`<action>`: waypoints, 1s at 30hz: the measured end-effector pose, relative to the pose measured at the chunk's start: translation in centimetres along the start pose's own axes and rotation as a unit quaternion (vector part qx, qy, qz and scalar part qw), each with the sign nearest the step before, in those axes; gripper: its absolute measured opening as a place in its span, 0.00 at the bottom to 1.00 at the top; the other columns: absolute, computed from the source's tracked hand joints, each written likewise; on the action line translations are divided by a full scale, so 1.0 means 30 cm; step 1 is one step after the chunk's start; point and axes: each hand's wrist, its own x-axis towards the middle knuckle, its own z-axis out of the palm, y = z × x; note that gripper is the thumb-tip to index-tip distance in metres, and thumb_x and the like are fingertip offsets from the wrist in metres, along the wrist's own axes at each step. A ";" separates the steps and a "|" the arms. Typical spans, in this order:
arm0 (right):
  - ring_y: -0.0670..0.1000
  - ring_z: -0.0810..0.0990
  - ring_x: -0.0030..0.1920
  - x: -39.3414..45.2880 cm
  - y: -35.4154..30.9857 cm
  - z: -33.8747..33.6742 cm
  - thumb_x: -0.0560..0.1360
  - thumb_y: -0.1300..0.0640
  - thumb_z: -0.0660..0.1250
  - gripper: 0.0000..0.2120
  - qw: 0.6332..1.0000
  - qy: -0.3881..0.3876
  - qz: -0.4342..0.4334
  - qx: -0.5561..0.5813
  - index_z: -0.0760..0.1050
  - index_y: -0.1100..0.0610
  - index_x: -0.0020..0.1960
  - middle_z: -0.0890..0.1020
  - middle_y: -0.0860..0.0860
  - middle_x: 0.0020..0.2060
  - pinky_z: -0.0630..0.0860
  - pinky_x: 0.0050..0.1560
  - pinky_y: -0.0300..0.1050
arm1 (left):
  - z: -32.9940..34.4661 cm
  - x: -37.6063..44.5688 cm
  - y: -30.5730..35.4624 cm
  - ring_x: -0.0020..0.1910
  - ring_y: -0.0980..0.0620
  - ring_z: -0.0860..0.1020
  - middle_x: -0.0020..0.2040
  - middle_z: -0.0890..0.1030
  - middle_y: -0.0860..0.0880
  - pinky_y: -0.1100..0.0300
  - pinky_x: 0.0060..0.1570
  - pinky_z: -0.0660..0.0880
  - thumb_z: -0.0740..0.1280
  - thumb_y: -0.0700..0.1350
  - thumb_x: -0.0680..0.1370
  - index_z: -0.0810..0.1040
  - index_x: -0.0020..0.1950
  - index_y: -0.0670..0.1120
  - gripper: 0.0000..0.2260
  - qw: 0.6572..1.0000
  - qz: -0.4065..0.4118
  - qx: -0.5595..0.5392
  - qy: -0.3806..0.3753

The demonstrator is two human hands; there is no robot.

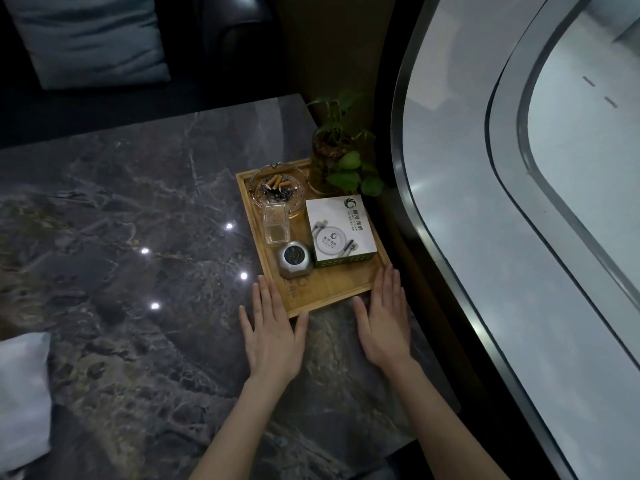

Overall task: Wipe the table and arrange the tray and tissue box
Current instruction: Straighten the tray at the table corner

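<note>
Tray position: the wooden tray (334,292) sits at the right edge of the marble table (138,209), its long axis running away from you and leaning slightly left.
Tray contents: tissue box (341,232) on the right half; ashtray (278,190), clear holder (276,225) and a small silver device (296,261) on the left; a potted plant (334,161) at the far right corner.
Left hand (272,332): flat, fingers spread and empty — fingertips touching the tray's near left corner.
Right hand (384,323): flat and open, holding nothing, fingers along the near right corner.
Key relation: the tray lies straight ahead of both palms, one hand per near corner — neither is nearer.
Next move, judged: push evenly to square the tray against the table edge.
Cloth: a white cloth (22,393) lies well apart, at far left.
</note>
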 end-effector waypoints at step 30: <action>0.48 0.37 0.75 0.143 -0.028 -0.042 0.77 0.42 0.41 0.33 1.000 -0.012 -0.005 -0.023 0.39 0.59 0.75 0.42 0.55 0.77 0.36 0.73 0.45 | -0.032 0.111 0.050 0.70 0.55 0.31 0.71 0.31 0.50 0.51 0.70 0.33 0.42 0.62 0.76 0.30 0.70 0.46 0.33 0.999 -0.020 -0.033 -0.002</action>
